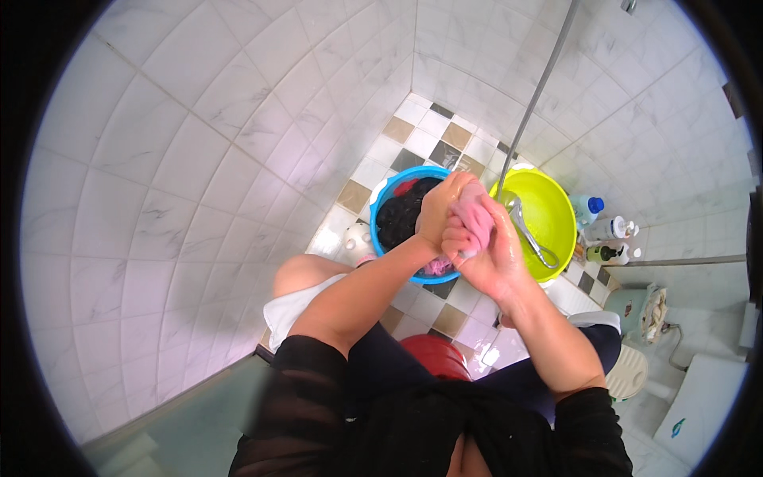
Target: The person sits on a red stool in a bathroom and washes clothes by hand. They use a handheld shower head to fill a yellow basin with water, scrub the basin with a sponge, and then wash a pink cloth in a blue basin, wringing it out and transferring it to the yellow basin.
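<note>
A bunched pink cloth point(475, 217) is squeezed between my two wet hands, above the gap between two basins. My left hand point(441, 206) grips it from the left side, and my right hand point(498, 256) wraps it from the right and below. Under my left hand and forearm is a blue plastic basin point(377, 223) holding dark wet clothes point(399, 214), a red piece and a pink piece. Beside it stands a yellow-green plastic basin point(563, 203) with a metal shower head point(524, 223) lying in it, its hose rising toward the top.
Several bottles point(608, 228) stand along the right wall. A red plastic stool or bucket point(435, 356) is between my legs. A white slipper point(356, 238) shows left of the blue basin. A waste bin point(629, 307) stands at the right. Tiled walls rise on the left and ahead.
</note>
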`<state>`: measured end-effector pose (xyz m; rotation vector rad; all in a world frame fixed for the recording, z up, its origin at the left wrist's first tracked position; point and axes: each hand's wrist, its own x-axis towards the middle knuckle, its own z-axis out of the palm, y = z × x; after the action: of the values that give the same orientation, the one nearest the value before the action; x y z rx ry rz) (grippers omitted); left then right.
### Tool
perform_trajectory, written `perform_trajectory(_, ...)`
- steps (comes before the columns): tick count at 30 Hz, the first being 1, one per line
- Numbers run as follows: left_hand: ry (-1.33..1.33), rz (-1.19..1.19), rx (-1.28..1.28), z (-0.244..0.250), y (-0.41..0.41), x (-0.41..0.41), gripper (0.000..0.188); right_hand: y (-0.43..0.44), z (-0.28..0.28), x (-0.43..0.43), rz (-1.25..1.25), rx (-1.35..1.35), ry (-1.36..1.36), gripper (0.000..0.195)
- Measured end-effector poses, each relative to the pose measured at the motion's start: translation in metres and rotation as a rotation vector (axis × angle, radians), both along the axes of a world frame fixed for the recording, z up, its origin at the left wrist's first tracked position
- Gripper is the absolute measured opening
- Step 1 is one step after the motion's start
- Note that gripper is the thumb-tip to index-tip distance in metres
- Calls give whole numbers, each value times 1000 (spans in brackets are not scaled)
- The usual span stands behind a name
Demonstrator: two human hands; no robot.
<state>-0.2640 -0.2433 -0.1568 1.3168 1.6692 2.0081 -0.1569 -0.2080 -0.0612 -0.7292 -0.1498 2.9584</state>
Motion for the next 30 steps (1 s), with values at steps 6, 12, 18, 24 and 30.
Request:
perform_trajectory(6, -68, -430, -135, -34, 10, -13, 28, 32, 45, 10, 455, 2342, 69, 46)
perform_trajectory(12, -73, -555, -339, 0, 3, -11, 37, 70, 47, -11, 812, 3356, 482, 50)
perform_trajectory(18, -281, -720, -359, 41, -2, -28, 61, 103, 84, -34, 1026, 3481, 281, 19)
perform_trajectory(24, 69, -257, -402, 15, -10, -24, 47, 147, 122, -13, 1107, 2965, -577, 19)
perform_trajectory(30, 323, 36, -622, 37, -1, -22, 39, 114, 56, 54, 996, 1446, -733, 17)
